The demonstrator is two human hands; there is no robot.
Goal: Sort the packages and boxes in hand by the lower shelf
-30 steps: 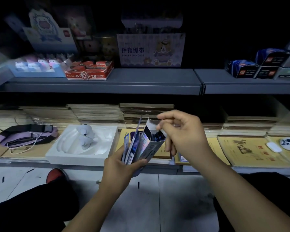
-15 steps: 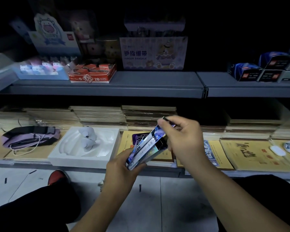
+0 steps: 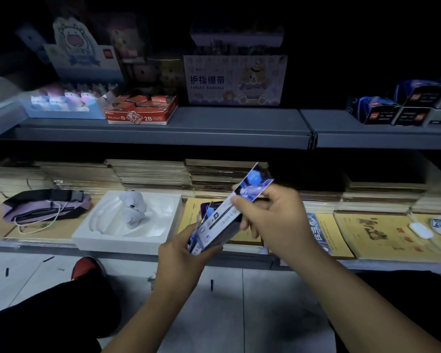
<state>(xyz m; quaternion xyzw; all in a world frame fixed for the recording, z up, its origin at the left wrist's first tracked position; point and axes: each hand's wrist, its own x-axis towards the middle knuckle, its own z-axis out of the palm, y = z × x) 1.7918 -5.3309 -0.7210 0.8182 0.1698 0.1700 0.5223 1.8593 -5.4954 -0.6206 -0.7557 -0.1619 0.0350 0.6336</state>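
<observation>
Small print on slim box (image 3: 222, 220) too blurred to read. Far upper shelf lost in darkness; dark boxes (image 3: 402, 108) cut off at right edge.

A single wide-angle camera, worn on the person's head, looks forward and down from a low position close to a shop shelving unit. The upper shelf (image 3: 163, 128) runs across the picture from 9 to 3 o'clock, bowed by the lens. The lower shelf (image 3: 239, 261) lies just below centre, and the tiled floor (image 3: 227, 314) fills 6 o'clock. Both forearms enter from the bottom edge at 5 and 7 o'clock, so the left hand (image 3: 181, 261) and right hand (image 3: 273, 220) sit very near the lens at centre. There is no second view to share any part.
</observation>
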